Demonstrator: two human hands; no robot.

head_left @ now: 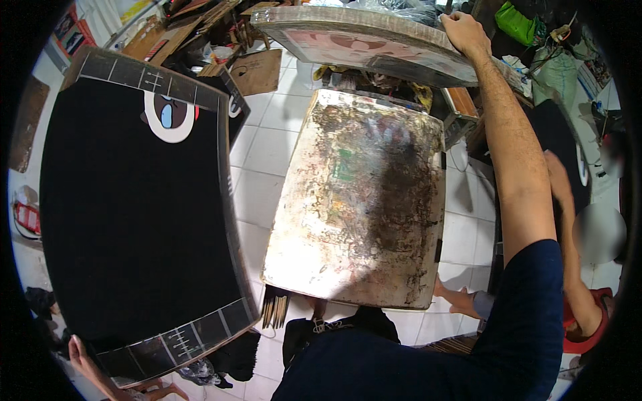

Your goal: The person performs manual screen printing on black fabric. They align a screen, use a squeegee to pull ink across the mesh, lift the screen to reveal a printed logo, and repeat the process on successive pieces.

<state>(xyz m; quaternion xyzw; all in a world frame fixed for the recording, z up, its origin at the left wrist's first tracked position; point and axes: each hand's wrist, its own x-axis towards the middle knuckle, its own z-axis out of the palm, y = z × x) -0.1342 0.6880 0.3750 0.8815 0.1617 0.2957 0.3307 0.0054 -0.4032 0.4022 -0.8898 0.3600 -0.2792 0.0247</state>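
Observation:
My right hand (467, 33) reaches far forward with its fingers wrapped over the edge of a screen printing frame (348, 19). The frame is raised and tilted at the far side, and a reddish design shows on its mesh. Below and nearer me is a worn printing board (354, 200), its pale surface stained with dark, green and orange ink. Part of it lies in shadow. My left hand is out of view.
On the left, black fabric (140, 220) with a printed cartoon eye covers a board with white-marked ends; another person's hand (80, 361) is at its near corner. On the right, a person's arm (565, 200) reaches toward black fabric (558, 144). Wooden pieces (194, 30) clutter the back.

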